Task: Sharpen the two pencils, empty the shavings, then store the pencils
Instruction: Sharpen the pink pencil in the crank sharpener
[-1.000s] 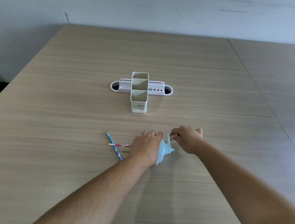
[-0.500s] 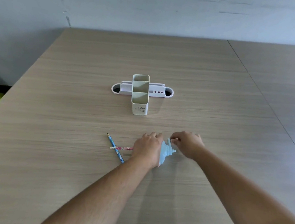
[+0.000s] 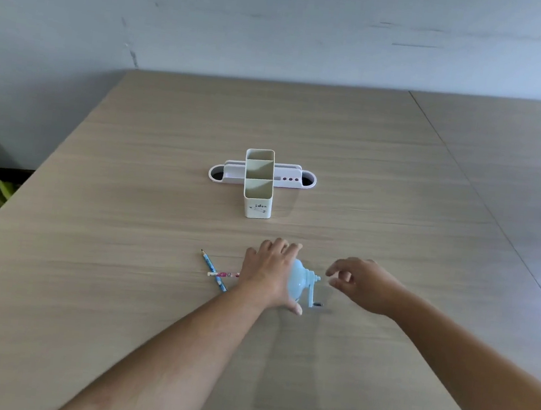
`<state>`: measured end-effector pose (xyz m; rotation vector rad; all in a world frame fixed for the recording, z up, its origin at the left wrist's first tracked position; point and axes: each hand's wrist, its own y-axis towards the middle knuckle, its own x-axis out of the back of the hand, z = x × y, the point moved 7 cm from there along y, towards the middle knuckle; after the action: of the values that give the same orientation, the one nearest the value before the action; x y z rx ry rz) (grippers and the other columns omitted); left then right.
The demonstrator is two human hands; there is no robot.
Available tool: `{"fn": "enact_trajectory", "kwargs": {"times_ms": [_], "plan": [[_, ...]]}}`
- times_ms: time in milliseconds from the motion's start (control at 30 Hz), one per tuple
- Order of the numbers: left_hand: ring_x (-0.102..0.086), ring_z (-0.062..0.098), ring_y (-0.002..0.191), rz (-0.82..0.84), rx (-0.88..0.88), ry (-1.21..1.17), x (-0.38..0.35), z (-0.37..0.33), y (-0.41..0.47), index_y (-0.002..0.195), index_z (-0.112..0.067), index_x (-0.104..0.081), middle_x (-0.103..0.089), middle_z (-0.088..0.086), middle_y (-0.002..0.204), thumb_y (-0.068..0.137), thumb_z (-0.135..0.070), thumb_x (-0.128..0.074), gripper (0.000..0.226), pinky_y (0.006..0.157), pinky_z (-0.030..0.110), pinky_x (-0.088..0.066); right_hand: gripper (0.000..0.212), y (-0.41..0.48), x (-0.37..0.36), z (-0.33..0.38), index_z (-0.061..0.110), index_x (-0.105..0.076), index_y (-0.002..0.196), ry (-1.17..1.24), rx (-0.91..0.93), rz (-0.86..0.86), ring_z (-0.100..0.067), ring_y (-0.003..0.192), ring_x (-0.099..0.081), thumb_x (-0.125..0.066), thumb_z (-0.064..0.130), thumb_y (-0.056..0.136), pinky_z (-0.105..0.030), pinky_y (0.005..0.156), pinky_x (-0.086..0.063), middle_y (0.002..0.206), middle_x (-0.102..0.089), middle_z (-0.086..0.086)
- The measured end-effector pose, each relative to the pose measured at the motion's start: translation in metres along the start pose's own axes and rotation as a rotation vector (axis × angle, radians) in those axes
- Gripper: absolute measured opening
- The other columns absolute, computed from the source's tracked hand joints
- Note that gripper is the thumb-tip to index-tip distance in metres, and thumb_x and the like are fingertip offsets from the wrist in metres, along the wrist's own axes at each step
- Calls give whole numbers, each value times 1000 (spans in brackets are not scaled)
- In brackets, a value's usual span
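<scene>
Matt wood-grain table (image 3: 151, 292); glossy plastic sharpener (image 3: 300, 284).

Looks like an office or study room, probably: wide pale wood-grain laminate table (image 3: 160, 212), bare scuffed grey-white wall (image 3: 283, 24), white plastic desk organiser (image 3: 259, 183).

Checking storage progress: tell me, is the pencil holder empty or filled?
Empty as far as visible: the pencil holder compartments show nothing inside.

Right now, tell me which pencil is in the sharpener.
The pink pencil: its end runs under the left hand toward the blue sharpener. The blue pencil lies loose, crossing it.
</scene>
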<state>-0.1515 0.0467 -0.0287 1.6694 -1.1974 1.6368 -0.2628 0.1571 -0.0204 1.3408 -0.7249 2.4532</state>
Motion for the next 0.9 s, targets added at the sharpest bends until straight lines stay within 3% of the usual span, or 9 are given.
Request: {"fn": "enact_trajectory", "kwargs": {"times_ms": [100,200,333,400,667,733,900], "plan": [[-38,21,131,-17,-2,20,11,22,-10,142,-30,-31,-38,-5,141,50,-60,-82,109,104,40,-36,18,4,15,22,22,-66,101,2,33,-53,-15,84,-54,-56,30,89,-29,79,-45,86,-56,7],[-40,19,130,9,61,26,14,51,-18,135,-29,-43,-44,-6,137,62,-52,-80,86,103,38,-35,22,10,15,54,25,-63,106,23,126,-72,-16,95,-57,-60,33,86,-32,87,-47,96,-57,7],[-54,23,116,-36,50,75,15,61,-21,112,-22,-64,-63,0,117,83,-34,-69,31,94,36,-41,61,21,-8,87,25,-48,131,-129,215,-2,-19,127,-43,-69,44,77,-36,106,-36,134,-50,1],[-59,26,108,-59,28,98,15,57,-22,102,-19,-68,-69,4,107,86,-27,-64,18,89,35,-43,77,27,-25,93,21,-40,138,-237,221,48,-21,131,-39,-73,43,72,-35,110,-32,141,-45,-1],[-60,34,107,-52,-30,251,9,56,-20,104,-6,-66,-66,13,110,89,-3,-52,21,84,38,-47,76,32,-45,84,17,-38,137,-239,201,21,-23,125,-45,-75,34,72,-33,100,-38,133,-51,-4],[-63,34,104,-25,51,268,10,85,-24,102,-8,-67,-68,12,108,87,-1,-52,23,84,38,-50,76,33,-43,81,17,-39,135,-230,186,18,-24,124,-46,-76,32,71,-35,100,-40,132,-51,-5],[-66,30,98,-24,378,68,21,179,-53,94,-18,-71,-71,7,103,86,-25,-67,11,79,32,-51,75,31,-28,57,19,-40,135,-186,101,-5,-23,123,-47,-76,30,70,-35,99,-41,132,-51,-4]]}}
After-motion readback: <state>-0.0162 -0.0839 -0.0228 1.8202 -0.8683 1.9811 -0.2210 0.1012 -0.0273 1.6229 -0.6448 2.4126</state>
